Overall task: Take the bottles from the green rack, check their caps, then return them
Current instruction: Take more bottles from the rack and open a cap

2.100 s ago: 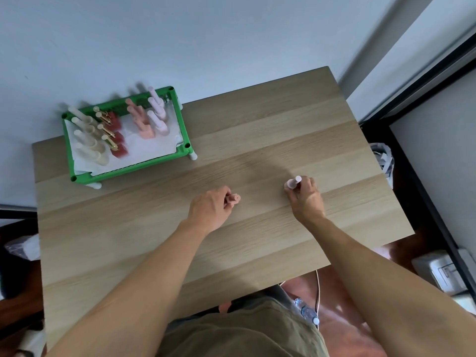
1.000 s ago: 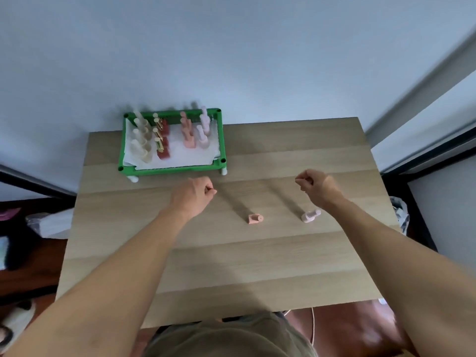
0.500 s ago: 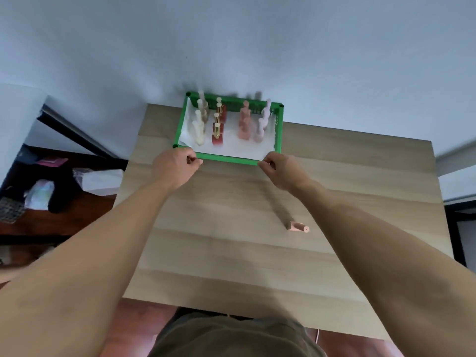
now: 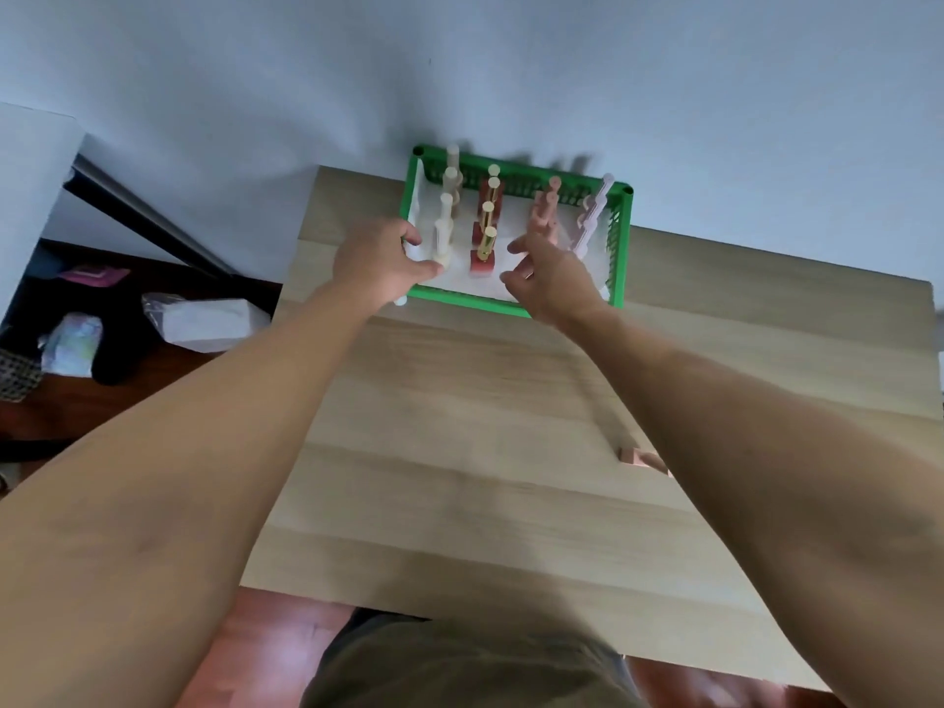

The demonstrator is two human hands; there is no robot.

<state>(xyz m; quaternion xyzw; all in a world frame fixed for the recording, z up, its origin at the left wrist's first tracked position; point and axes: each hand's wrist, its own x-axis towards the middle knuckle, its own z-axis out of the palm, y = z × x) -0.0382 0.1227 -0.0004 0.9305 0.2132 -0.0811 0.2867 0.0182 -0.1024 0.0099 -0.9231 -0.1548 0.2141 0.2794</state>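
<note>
The green rack (image 4: 619,247) stands at the table's far edge against the wall. It holds four rows of small bottles: cream (image 4: 442,237), red with gold caps (image 4: 485,247), salmon pink (image 4: 545,209) and pale pink (image 4: 590,217). My left hand (image 4: 375,265) is at the rack's front left corner, fingers apart, thumb touching the base of the front cream bottle. My right hand (image 4: 554,278) reaches over the front rim, fingers spread beside the front red bottle, holding nothing. One salmon bottle (image 4: 636,457) lies on the table, partly hidden by my right forearm.
The wooden table (image 4: 459,452) runs from the wall to my body. To the left, on the floor, lie bags and white packets (image 4: 204,319). A pale wall stands right behind the rack.
Both hands set their bottles down on the table, then moved up to the rack. In the last half second they went from its front rim in among the bottles.
</note>
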